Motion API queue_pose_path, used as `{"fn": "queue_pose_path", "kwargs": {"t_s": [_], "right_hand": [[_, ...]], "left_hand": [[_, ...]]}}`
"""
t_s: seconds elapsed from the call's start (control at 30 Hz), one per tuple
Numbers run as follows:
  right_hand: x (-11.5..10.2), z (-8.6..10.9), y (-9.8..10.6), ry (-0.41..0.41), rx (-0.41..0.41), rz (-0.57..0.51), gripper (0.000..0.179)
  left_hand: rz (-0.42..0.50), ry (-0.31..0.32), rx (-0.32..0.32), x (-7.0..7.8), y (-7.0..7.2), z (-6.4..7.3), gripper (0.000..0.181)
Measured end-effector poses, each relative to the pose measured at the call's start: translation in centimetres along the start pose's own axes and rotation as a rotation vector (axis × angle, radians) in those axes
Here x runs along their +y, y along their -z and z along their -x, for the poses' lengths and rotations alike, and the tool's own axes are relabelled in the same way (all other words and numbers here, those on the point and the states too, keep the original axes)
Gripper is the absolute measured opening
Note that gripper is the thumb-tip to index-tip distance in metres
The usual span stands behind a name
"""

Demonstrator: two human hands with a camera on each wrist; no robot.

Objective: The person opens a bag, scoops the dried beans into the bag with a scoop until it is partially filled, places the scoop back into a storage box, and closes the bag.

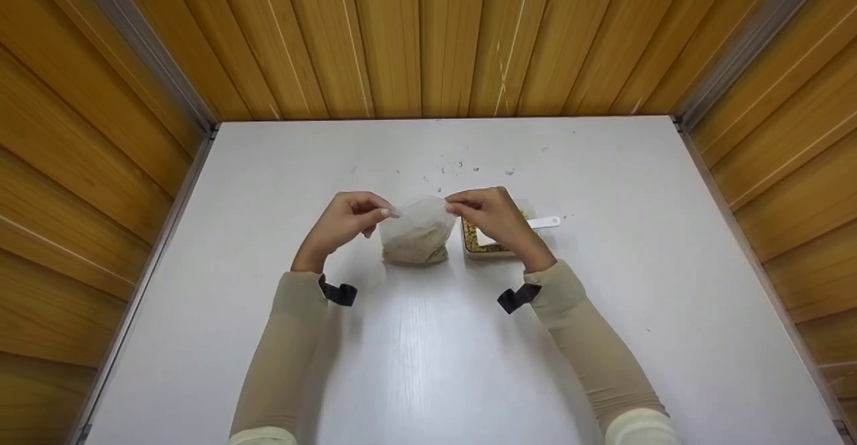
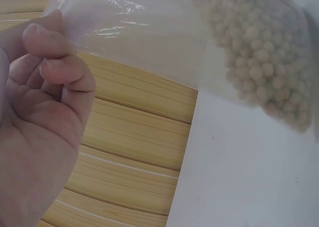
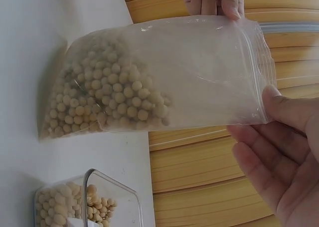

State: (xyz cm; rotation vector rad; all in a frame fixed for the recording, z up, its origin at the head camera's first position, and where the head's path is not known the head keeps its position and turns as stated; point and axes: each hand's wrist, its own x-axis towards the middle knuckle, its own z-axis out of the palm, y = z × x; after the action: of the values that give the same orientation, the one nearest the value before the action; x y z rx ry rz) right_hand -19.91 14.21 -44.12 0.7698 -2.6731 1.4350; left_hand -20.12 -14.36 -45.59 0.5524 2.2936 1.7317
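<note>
A clear zip-top plastic bag (image 1: 416,234) stands on the table, its lower part filled with round beige beans (image 3: 107,90) that look like soybeans. My left hand (image 1: 345,221) pinches one top corner of the bag between thumb and fingers. At the opposite top corner, my right hand (image 1: 492,214) pinches the edge near the zip strip, as the right wrist view shows. In the left wrist view the left hand (image 2: 45,82) has its other fingers curled beside the plastic. Whether the zip is fully sealed I cannot tell.
Beside the bag, partly under my right forearm, is a clear rectangular container (image 1: 492,255) of beans. A white scoop's handle (image 1: 546,222) sticks out over its right side. Small dark specks (image 1: 460,164) dot the white table (image 1: 415,365) behind. Wood-patterned walls (image 1: 402,37) surround it.
</note>
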Motion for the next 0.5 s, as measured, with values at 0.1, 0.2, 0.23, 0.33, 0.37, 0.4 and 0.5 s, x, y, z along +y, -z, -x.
{"fn": "queue_pose_path", "kwargs": {"t_s": [0.1,0.2,0.23,0.33,0.37,0.4,0.5], "right_hand": [[0.1,0.0,0.1,0.023,0.009,0.008,0.025],[0.2,0.1,0.0,0.022,0.007,0.005,0.025],[0.2,0.1,0.0,0.014,0.003,0.004,0.026],[0.4,0.1,-0.3,-0.012,-0.011,0.004,0.027],[0.5,0.2,-0.4,-0.02,-0.016,0.004,0.028],[0.5,0.2,-0.4,-0.022,-0.019,0.005,0.028],[0.7,0.2,-0.6,-0.024,-0.016,0.006,0.029]], "left_hand": [[0.014,0.007,0.004,-0.2,-0.2,0.1,0.019],[0.016,0.012,0.013,-0.5,-0.2,0.3,0.019],[0.017,0.013,0.016,-0.6,-0.2,0.3,0.019],[0.025,0.027,0.027,-1.1,-0.1,0.3,0.02],[0.027,0.031,0.03,-1.3,-0.1,0.3,0.02],[0.029,0.034,0.032,-1.5,0.0,0.3,0.02],[0.017,0.036,0.036,-1.7,0.0,0.1,0.019]]}}
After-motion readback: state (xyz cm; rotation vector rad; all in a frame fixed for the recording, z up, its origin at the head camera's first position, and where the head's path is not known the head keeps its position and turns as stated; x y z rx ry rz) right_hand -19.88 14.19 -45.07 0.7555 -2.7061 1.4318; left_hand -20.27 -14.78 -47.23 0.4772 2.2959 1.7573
